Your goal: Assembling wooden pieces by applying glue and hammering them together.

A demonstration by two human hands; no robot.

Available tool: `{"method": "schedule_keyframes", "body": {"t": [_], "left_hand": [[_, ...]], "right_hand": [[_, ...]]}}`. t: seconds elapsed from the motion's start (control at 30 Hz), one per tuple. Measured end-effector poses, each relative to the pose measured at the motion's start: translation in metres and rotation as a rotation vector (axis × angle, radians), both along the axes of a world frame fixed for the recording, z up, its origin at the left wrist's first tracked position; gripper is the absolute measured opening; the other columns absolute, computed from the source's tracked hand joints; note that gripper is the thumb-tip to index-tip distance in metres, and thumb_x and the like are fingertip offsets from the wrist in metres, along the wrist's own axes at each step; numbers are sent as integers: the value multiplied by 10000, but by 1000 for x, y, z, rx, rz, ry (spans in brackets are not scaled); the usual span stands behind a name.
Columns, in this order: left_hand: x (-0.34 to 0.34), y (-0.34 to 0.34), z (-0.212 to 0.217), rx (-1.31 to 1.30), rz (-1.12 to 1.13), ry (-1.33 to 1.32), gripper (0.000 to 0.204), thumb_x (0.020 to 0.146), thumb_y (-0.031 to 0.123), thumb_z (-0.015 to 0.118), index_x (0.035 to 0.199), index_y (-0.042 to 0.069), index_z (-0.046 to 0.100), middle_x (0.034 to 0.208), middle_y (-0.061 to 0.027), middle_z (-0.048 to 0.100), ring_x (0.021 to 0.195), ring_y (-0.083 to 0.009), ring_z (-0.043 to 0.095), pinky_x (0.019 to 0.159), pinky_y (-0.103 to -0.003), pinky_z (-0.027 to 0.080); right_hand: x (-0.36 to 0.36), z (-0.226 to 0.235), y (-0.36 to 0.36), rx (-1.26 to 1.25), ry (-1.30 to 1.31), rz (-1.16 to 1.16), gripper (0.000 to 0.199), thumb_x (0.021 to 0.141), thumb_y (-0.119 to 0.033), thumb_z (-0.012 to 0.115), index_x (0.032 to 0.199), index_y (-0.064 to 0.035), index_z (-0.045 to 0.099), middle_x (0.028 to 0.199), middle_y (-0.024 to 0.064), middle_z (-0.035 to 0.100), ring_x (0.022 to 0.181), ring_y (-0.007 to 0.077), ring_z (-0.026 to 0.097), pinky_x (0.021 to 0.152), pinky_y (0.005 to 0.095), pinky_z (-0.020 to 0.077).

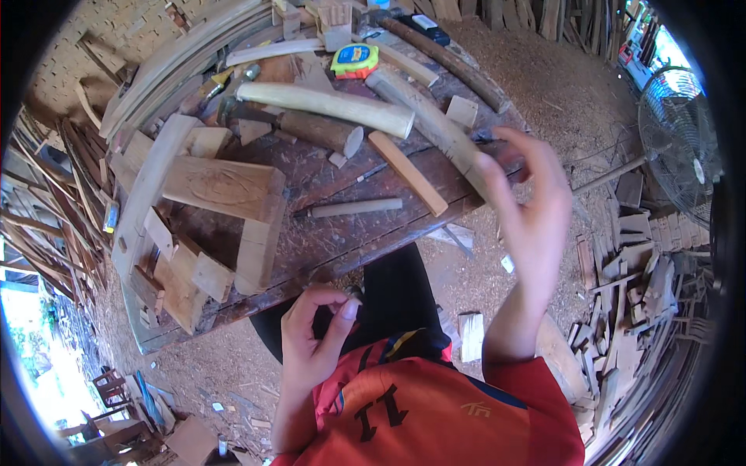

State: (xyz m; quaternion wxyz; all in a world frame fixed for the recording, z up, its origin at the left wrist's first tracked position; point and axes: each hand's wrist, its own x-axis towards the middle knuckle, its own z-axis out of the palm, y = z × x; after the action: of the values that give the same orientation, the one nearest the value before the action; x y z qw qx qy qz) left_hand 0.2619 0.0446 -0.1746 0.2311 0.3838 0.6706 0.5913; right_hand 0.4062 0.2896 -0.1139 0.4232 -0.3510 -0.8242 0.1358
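One dark bit (354, 293) is pinched by the left hand (315, 330); beside the spread right hand (536, 194), a long board (430, 123) is slanted away leftward.

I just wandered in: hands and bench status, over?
Left hand pinching small dark item. Right hand open near grey plank. Bench cluttered: tape measure, wood pieces.
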Motion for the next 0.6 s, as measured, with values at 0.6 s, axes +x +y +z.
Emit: {"method": "schedule_keyframes", "body": {"t": [0.6], "left_hand": [[-12,3,11,11,-28,1,121,937,71,736,1005,10,655,907,-75,682,789,-135,658,718,-272,517]], "right_hand": [[24,-53,20,29,-44,-69,218,902,-95,752,1104,-28,702,1112,134,617,1114,294,590,994,406,453]]}}
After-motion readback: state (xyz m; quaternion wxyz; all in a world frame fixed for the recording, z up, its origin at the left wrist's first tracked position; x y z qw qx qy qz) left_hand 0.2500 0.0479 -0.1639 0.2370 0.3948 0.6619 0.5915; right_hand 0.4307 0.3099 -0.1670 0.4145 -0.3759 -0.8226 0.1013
